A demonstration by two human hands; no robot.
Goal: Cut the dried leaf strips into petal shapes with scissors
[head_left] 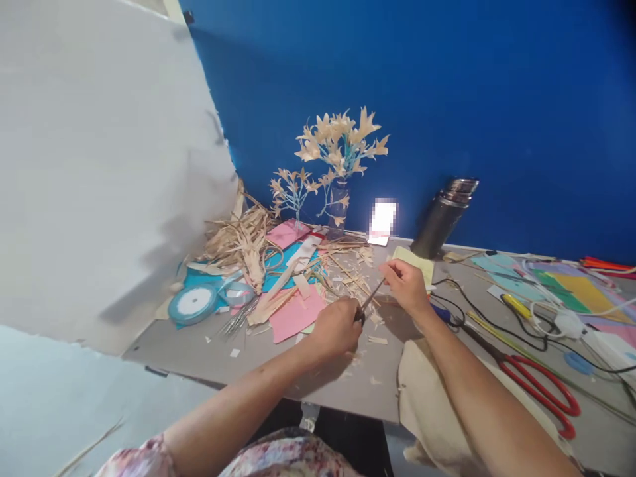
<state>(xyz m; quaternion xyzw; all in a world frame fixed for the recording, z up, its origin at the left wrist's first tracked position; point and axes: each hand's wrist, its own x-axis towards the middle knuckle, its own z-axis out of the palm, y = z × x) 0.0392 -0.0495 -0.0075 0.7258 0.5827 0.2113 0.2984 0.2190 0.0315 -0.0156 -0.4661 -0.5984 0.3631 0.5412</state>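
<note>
My left hand (338, 329) is closed around the dark handle of a pair of small scissors (370, 299). Their slim blades slant up and to the right, with the tips close to my right hand (406, 285). The fingers of that hand are pinched together at the blade tips; whatever they hold is too small or hidden to make out. Beneath both hands, pale husk scraps (355, 281) litter the grey tabletop. Pink paper (298, 313) lies just left of my left hand, with dried strips across it.
Dried husks (243, 238) heap up at the back left, near a ribbon spool (193, 301). Husk flowers (342, 142) rise from a clear bottle (339, 205). A bright phone (382, 222) and a dark flask (444, 218) stand behind. Red-handled scissors (541, 384), cables and coloured sheets lie right.
</note>
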